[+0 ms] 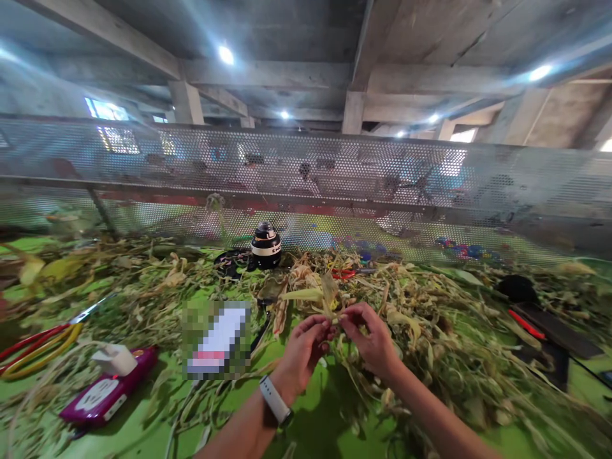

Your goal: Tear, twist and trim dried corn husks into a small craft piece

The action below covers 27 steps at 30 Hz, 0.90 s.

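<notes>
My left hand (pixel 305 350), with a white-banded watch (pixel 274 398) on its wrist, pinches the lower end of a pale dried corn husk (pixel 329 294). My right hand (pixel 370 341) comes in from the other side, its thumb and forefinger closed on the same husk end. Upward from the fingertips the husk fans out, one strip pointing left. Both hands are just above the green table (pixel 329 408). Whatever lies exactly between the fingertips is too small to make out.
Dried husk strips (pixel 444 344) lie heaped around. To the left are scissors (pixel 71 331), a purple power strip (pixel 112 389) with a white charger (pixel 115 359), and a blurred phone (pixel 220 338). A black jar (pixel 266 245) and red-handled tool (pixel 347 274) lie ahead, before a perforated metal screen (pixel 306 159).
</notes>
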Each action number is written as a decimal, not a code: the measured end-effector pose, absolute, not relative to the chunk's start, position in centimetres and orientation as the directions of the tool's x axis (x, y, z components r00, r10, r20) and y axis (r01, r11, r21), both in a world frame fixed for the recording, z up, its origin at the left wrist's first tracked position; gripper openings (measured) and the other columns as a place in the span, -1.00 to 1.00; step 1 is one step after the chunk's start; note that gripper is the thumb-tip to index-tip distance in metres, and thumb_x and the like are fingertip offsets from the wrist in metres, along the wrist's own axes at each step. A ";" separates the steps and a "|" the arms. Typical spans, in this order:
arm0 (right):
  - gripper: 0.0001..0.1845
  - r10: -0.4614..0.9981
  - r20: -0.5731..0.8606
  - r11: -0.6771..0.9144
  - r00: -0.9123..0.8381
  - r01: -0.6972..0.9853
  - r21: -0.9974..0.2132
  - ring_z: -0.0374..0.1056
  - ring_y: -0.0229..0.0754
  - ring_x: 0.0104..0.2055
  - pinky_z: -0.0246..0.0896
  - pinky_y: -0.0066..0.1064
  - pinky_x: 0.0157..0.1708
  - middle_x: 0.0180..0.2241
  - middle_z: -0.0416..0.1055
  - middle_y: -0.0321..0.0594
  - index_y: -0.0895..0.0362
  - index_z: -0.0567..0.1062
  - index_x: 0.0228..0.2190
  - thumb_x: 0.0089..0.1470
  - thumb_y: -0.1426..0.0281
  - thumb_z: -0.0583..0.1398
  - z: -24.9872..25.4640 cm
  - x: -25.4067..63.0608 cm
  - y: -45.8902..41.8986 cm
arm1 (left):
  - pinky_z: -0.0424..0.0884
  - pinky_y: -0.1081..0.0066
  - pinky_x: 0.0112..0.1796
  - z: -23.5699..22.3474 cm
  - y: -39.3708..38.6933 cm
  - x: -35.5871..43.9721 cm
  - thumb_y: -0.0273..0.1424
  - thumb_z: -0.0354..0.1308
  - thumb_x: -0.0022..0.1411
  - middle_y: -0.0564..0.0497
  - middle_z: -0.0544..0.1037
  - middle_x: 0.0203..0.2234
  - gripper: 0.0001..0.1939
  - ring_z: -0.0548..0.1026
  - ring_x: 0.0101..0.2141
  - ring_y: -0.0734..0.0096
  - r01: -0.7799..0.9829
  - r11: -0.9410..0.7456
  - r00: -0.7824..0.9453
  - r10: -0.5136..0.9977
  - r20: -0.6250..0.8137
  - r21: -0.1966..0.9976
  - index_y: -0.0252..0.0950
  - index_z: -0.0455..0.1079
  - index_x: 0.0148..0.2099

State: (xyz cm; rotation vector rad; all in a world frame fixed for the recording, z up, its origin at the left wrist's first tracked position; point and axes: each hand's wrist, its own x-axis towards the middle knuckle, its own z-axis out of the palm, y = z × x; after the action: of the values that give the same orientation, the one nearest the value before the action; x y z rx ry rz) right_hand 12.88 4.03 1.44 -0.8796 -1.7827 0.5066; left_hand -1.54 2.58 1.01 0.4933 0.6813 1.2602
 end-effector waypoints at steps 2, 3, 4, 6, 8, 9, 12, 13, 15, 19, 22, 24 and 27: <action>-0.88 0.669 0.681 0.740 -0.298 0.349 -0.575 0.32 -0.23 -0.35 0.29 -0.43 -0.36 -0.37 0.37 -0.21 0.09 0.45 -0.29 0.08 0.40 0.14 1.5 13.1 4.2 | 0.12 0.66 -0.65 1.2 2.6 -1.6 -0.55 0.30 -0.19 0.10 0.44 -0.63 -0.84 0.31 -0.62 0.66 -0.729 0.269 0.172 0.962 -0.212 0.629 -0.36 0.41 -0.46; -0.86 0.636 0.696 0.769 -0.334 0.353 -0.533 0.33 -0.22 -0.32 0.30 -0.42 -0.33 -0.35 0.36 -0.20 0.07 0.46 -0.28 0.08 0.42 0.14 1.4 13.2 4.3 | 0.11 0.67 -0.66 1.3 2.6 -1.6 -0.56 0.29 -0.18 0.10 0.42 -0.64 -0.86 0.30 -0.63 0.67 -0.739 0.285 0.184 0.957 -0.224 0.611 -0.36 0.41 -0.47; -0.85 0.617 0.704 0.784 -0.352 0.355 -0.509 0.34 -0.21 -0.29 0.30 -0.42 -0.31 -0.34 0.36 -0.19 0.06 0.47 -0.27 0.09 0.43 0.13 1.3 13.2 4.3 | 0.11 0.68 -0.67 1.4 2.6 -1.6 -0.56 0.28 -0.17 0.10 0.41 -0.65 -0.87 0.29 -0.65 0.68 -0.744 0.304 0.200 0.951 -0.236 0.595 -0.37 0.41 -0.47; -0.86 0.605 0.716 0.792 -0.348 0.360 -0.494 0.34 -0.22 -0.28 0.30 -0.42 -0.30 -0.35 0.35 -0.20 0.05 0.47 -0.28 0.10 0.44 0.13 1.1 13.2 4.4 | 0.10 0.68 -0.68 1.6 2.4 -1.6 -0.56 0.27 -0.14 0.10 0.40 -0.67 -0.89 0.27 -0.66 0.69 -0.742 0.344 0.236 0.937 -0.255 0.576 -0.38 0.40 -0.48; -0.89 0.611 0.726 0.786 -0.315 0.357 -0.505 0.34 -0.23 -0.31 0.30 -0.43 -0.32 -0.38 0.34 -0.22 0.06 0.46 -0.32 0.10 0.44 0.13 1.1 13.0 4.2 | 0.11 0.69 -0.68 1.7 2.3 -1.5 -0.55 0.27 -0.13 0.10 0.40 -0.67 -0.89 0.29 -0.66 0.69 -0.738 0.358 0.247 0.932 -0.265 0.572 -0.38 0.39 -0.47; -0.91 0.620 0.728 0.777 -0.293 0.355 -0.520 0.33 -0.23 -0.32 0.30 -0.43 -0.33 -0.39 0.33 -0.22 0.07 0.45 -0.34 0.10 0.44 0.13 1.1 12.8 4.1 | 0.12 0.69 -0.67 1.6 2.2 -1.5 -0.53 0.28 -0.14 0.10 0.41 -0.66 -0.87 0.31 -0.65 0.68 -0.736 0.351 0.242 0.935 -0.260 0.579 -0.38 0.39 -0.46; -0.91 0.702 0.672 0.706 -0.236 0.352 -0.614 0.33 -0.23 -0.36 0.29 -0.43 -0.38 -0.41 0.34 -0.22 0.10 0.40 -0.38 0.12 0.42 0.10 1.2 12.4 3.5 | 0.17 0.66 -0.65 1.3 2.0 -1.3 -0.46 0.31 -0.13 0.07 0.46 -0.60 -0.81 0.38 -0.59 0.60 -0.720 0.300 0.210 0.954 -0.215 0.626 -0.36 0.38 -0.41; -0.91 0.744 0.631 0.664 -0.217 0.345 -0.664 0.33 -0.24 -0.39 0.29 -0.44 -0.41 -0.43 0.34 -0.23 0.10 0.38 -0.39 0.12 0.40 0.09 1.2 12.3 3.4 | 0.18 0.65 -0.64 1.2 1.9 -1.2 -0.43 0.31 -0.12 0.06 0.47 -0.59 -0.80 0.40 -0.57 0.59 -0.706 0.279 0.203 0.960 -0.192 0.651 -0.35 0.38 -0.40; -0.90 0.828 0.530 0.560 -0.180 0.310 -0.769 0.33 -0.26 -0.46 0.30 -0.45 -0.46 -0.47 0.33 -0.26 0.11 0.33 -0.38 0.12 0.34 0.08 1.1 12.1 3.2 | 0.20 0.64 -0.63 1.0 1.7 -1.0 -0.40 0.31 -0.10 0.07 0.47 -0.58 -0.80 0.40 -0.55 0.57 -0.664 0.234 0.189 0.972 -0.143 0.711 -0.34 0.38 -0.40; -0.78 0.906 0.394 0.418 -0.153 0.176 -0.891 0.32 -0.27 -0.48 0.31 -0.45 -0.48 -0.47 0.30 -0.31 0.10 0.24 -0.22 0.09 0.28 0.09 0.7 12.0 3.4 | 0.22 0.62 -0.61 1.0 1.6 -0.7 -0.33 0.29 -0.09 0.10 0.44 -0.58 -0.79 0.37 -0.54 0.57 -0.543 0.139 0.136 0.988 -0.077 0.828 -0.33 0.37 -0.42; -0.70 0.920 0.353 0.372 -0.170 0.098 -0.923 0.29 -0.29 -0.49 0.28 -0.46 -0.47 -0.48 0.27 -0.35 0.10 0.23 -0.16 0.07 0.27 0.11 0.3 11.9 3.7 | 0.25 0.58 -0.59 0.9 1.7 -0.8 -0.26 0.26 -0.06 0.10 0.42 -0.56 -0.76 0.34 -0.53 0.54 -0.443 0.064 0.107 0.994 -0.018 0.894 -0.32 0.38 -0.39; -0.73 0.930 0.314 0.333 -0.193 0.077 -0.940 0.28 -0.29 -0.48 0.25 -0.47 -0.47 -0.48 0.29 -0.33 0.12 0.28 -0.22 0.06 0.24 0.12 0.2 11.9 3.9 | 0.26 0.57 -0.57 0.7 1.8 -0.9 -0.24 0.22 -0.01 0.10 0.40 -0.56 -0.76 0.31 -0.55 0.55 -0.366 0.011 0.101 0.994 0.028 0.930 -0.32 0.38 -0.36; -0.75 0.930 0.325 0.350 -0.171 0.138 -0.927 0.24 -0.28 -0.49 0.18 -0.48 -0.49 -0.52 0.31 -0.31 0.15 0.35 -0.40 0.04 0.20 0.13 0.3 12.1 4.1 | 0.23 0.57 -0.57 0.4 1.9 -0.9 -0.25 0.19 0.01 0.10 0.38 -0.57 -0.76 0.28 -0.56 0.57 -0.293 -0.032 0.093 0.994 0.062 0.956 -0.33 0.39 -0.33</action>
State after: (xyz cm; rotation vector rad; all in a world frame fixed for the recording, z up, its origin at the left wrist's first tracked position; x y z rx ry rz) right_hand 12.12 4.14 0.26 -0.9886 -1.5826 0.9636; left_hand -0.91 1.94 0.35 1.0692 0.8953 1.2943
